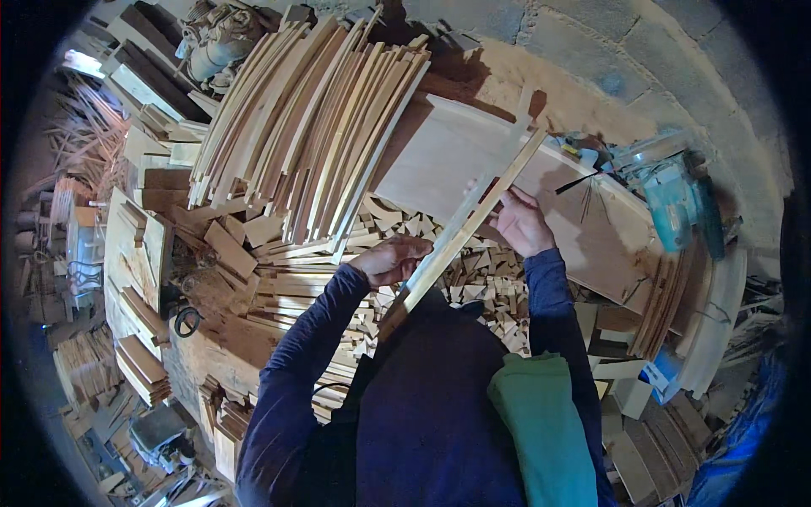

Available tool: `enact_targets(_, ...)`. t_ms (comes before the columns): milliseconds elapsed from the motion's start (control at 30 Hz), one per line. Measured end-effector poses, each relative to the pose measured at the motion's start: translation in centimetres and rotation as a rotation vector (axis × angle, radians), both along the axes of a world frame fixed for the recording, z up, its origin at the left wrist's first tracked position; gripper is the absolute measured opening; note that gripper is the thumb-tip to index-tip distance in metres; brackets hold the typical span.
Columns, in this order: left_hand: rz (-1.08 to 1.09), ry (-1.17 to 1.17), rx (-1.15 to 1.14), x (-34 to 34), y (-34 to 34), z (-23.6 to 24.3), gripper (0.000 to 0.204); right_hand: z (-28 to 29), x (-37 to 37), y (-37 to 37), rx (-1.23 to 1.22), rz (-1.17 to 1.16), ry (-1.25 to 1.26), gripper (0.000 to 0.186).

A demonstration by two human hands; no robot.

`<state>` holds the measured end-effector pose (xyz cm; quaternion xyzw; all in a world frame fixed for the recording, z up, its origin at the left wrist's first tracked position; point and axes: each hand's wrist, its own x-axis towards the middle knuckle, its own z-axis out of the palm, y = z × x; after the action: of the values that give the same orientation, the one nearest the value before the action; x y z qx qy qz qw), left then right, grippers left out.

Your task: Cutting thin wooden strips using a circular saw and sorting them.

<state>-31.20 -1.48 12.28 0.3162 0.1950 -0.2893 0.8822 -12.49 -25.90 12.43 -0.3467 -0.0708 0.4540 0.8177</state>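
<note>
A long pale wooden strip [463, 237] runs slantwise in front of me, its near end close to my body and its far end up to the right. Beside it lies a second, greyish straight strip [473, 196], partly blurred; I cannot tell its material. My left hand [393, 260] is closed, with thumb and fingertips pinching at the left side of the strips. Higher up, my right hand [522, 221] grips the wooden strip from its right side, fingers bent round it. A loose heap of small wood offcuts [481, 279] shows beneath the strips.
A big stack of long wooden strips [312, 127] stands at the far left. A pale board [439, 160] lies beyond my hands. At the right are a teal power tool [672, 203] and stacked brown slats [659, 313]. A block wall [583, 38] closes the far side.
</note>
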Motion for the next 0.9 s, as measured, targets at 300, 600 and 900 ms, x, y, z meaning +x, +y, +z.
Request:
enact_targets(300,-0.004,-0.205,0.132,0.6,-2.3,1.2,0.026,1.6,-0.3,0.1,0.027,0.007,-0.058,0.042)
enact_targets(600,-0.084,-0.227,0.449,1.7,-2.2,3.5,0.032,0.5,0.3,-0.3,0.018,-0.013,0.007,0.039)
enact_targets(900,-0.158,-0.166,0.278,3.0,-1.7,5.5,0.029,-0.4,0.6,-0.4,0.108,-0.094,0.044,0.036)
